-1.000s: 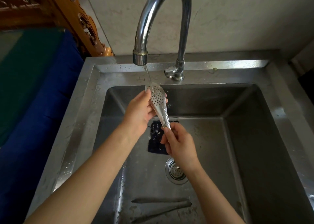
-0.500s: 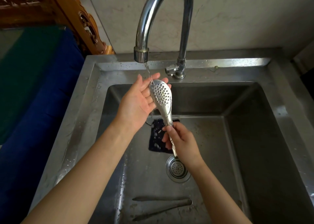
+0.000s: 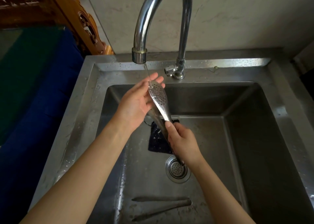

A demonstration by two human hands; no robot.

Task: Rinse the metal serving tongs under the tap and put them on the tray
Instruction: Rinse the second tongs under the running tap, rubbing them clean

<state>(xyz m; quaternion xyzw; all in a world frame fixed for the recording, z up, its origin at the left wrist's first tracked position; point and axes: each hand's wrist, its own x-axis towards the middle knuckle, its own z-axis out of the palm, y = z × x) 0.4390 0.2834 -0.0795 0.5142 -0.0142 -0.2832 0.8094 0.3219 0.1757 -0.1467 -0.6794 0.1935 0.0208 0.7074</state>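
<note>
The metal serving tongs [image 3: 158, 98], with a perforated spoon-shaped head, are held up over the sink under a thin stream from the chrome tap [image 3: 139, 55]. My right hand [image 3: 182, 141] grips their handle end above the drain. My left hand [image 3: 138, 101] is open, palm up, and its fingers cup the back of the perforated head where the water lands. No tray is in view.
The steel sink [image 3: 91, 115] holds a dark cloth [image 3: 157, 138] behind the drain strainer [image 3: 177, 170], and a second pair of tongs [image 3: 161, 206] lying on the near floor. A blue and green surface [image 3: 34, 87] lies left; carved wood [image 3: 81, 19] stands behind it.
The tongs' head has tilted and shifted slightly left under the stream. My left hand has opened flatter behind it. My right hand has kept its grip on the handle.
</note>
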